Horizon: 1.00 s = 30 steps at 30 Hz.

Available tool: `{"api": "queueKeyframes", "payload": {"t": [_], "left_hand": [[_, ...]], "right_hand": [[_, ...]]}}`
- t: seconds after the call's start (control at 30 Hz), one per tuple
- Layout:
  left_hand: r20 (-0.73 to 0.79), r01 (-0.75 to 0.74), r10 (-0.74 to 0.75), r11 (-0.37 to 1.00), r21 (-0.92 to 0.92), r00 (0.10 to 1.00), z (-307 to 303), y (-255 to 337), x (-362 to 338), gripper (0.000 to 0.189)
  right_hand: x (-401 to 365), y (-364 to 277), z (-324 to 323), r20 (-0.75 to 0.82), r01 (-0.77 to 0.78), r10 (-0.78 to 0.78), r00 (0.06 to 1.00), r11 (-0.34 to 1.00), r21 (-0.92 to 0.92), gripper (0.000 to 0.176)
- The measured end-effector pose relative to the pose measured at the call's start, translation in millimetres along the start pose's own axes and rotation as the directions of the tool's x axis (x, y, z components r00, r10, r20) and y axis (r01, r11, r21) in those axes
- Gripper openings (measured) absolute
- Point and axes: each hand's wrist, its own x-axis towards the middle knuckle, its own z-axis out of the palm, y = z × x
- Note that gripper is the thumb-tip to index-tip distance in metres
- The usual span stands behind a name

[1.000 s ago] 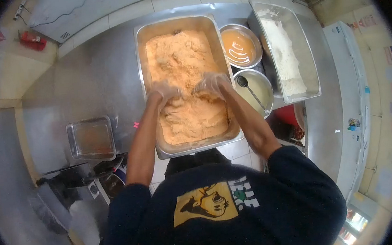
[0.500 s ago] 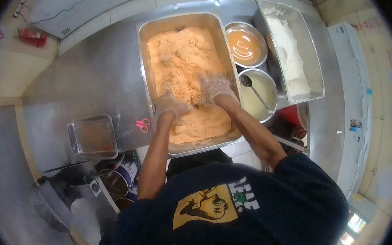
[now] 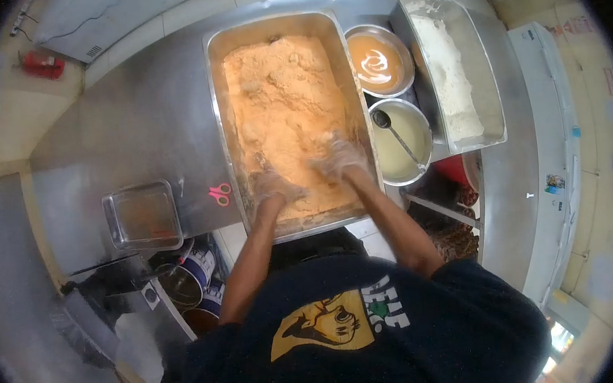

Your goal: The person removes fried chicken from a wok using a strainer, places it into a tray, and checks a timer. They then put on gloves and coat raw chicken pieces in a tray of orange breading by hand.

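Both gloved hands are pressing down into the orange crumb mix (image 3: 280, 99) that is filling the big steel pan (image 3: 221, 111). The pan is sitting mid-table (image 3: 132, 119) and reaching the table's near edge. The left hand (image 3: 273, 187) is sinking in by the pan's near-left corner. The right hand (image 3: 336, 158) is lying just beside it, toward the pan's right wall. The fingers of both are blurred and half buried, so I cannot tell whether they are clenching or lying loose.

Crowding the pan's right wall are a bowl of orange sauce (image 3: 380, 61) and a bowl of pale batter (image 3: 411, 154) with a ladle (image 3: 393, 134) leaning in it. Beyond them, a pan of white flour (image 3: 449, 69) is lying along the table's right edge. Pink scissors (image 3: 220, 194) are lying just left of the big pan, and a small square tin (image 3: 142, 217) is standing at the near-left edge.
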Motion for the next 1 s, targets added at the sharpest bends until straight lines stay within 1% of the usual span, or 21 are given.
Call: {"api": "queueKeyframes", "payload": {"t": [0.07,0.13,0.17,0.2,0.27,0.3,0.33,0.37,0.4,0.43,0.47,0.5,0.57,0.6,0.67,0.73,0.77,0.83,0.9,0.97,1.0], "left_hand": [[-0.244,0.049,-0.007,0.985,0.167,0.97,26,5,5,0.085],[-0.095,0.064,-0.111,0.912,-0.404,0.989,34,0,30,0.077],[-0.098,0.062,-0.11,0.913,-0.403,0.989,34,-5,47,0.077],[0.216,-0.244,0.225,0.968,0.066,0.95,27,-10,71,0.078],[0.618,-0.616,0.305,0.69,0.381,0.725,12,-20,70,0.079],[0.437,-0.315,0.223,0.937,0.151,0.872,-11,-20,49,0.078],[0.287,0.004,0.044,0.986,-0.166,0.957,-23,-21,34,0.078],[0.293,0.009,0.042,0.986,-0.169,0.955,-6,-21,29,0.078],[0.04,-0.093,0.092,0.995,0.023,0.995,28,-17,24,0.071],[-0.087,-0.133,0.144,0.983,0.123,0.986,48,-6,28,0.068],[-0.212,-0.144,0.193,0.963,0.229,0.958,67,5,32,0.064],[-0.26,0.019,0.028,0.984,0.177,0.965,78,22,45,0.063],[-0.294,0.182,-0.14,0.976,0.119,0.945,69,30,59,0.062],[-0.082,0.081,-0.09,0.991,-0.104,0.993,44,23,64,0.069],[0.11,0.026,0.013,0.94,-0.341,0.994,-8,9,56,0.076],[0.354,-0.023,0.149,0.941,-0.336,0.923,-49,-4,31,0.09],[0.347,-0.029,0.153,0.941,-0.338,0.925,-48,-5,25,0.09],[0.199,-0.153,0.163,0.986,-0.068,0.966,-34,-11,4,0.096],[0.114,-0.099,0.107,0.993,-0.067,0.988,17,-6,5,0.099],[0.005,-0.054,0.055,0.996,-0.077,0.999,35,-2,15,0.103],[0.02,-0.018,0.023,0.971,-0.237,1.0,36,-6,17,0.106]], "right_hand": [[-7,-30,19,-0.192,-0.036,0.012,0.981,0.992,-0.124,0.063],[15,-37,37,-0.198,-0.061,0.045,0.979,0.995,-0.075,0.054],[32,-32,44,-0.144,-0.064,0.064,0.987,0.998,0.003,0.049],[44,-25,39,-0.027,0.019,-0.021,0.999,0.998,-0.053,0.045],[50,-11,5,0.396,0.472,-0.343,0.852,0.831,-0.294,0.037],[35,-11,-14,0.371,0.411,-0.287,0.883,0.854,-0.319,0.038],[20,-12,-34,0.344,0.349,-0.229,0.911,0.872,-0.343,0.04],[8,-10,-22,0.322,0.284,-0.167,0.932,0.887,-0.363,0.041],[-4,-7,-10,0.298,0.218,-0.104,0.949,0.898,-0.381,0.043],[-9,-1,28,-0.016,0.151,-0.187,0.982,0.842,-0.517,0.044],[-2,0,44,-0.172,0.104,-0.245,0.954,0.809,-0.578,0.045],[4,2,60,-0.322,0.036,-0.297,0.899,0.783,-0.621,0.046],[15,2,70,-0.412,0.204,-0.32,0.853,0.931,-0.302,0.056],[20,6,73,-0.444,0.261,-0.318,0.838,0.947,-0.185,0.059],[22,-12,25,0.053,0.143,-0.143,0.988,0.99,-0.007,0.068],[-18,-41,-44,0.323,0.094,-0.088,0.942,0.996,-0.003,0.077],[-39,-55,-76,0.387,0.071,-0.057,0.92,0.997,-0.021,0.082],[-39,-27,-9,0.039,0.09,-0.084,0.996,0.979,-0.184,0.075],[-40,-16,33,-0.31,0.038,-0.143,0.94,0.946,-0.322,0.069],[-28,-32,47,-0.383,-0.045,-0.082,0.92,0.949,-0.311,0.07],[-21,-39,54,-0.402,-0.066,-0.066,0.913,0.949,-0.307,0.071]]}}
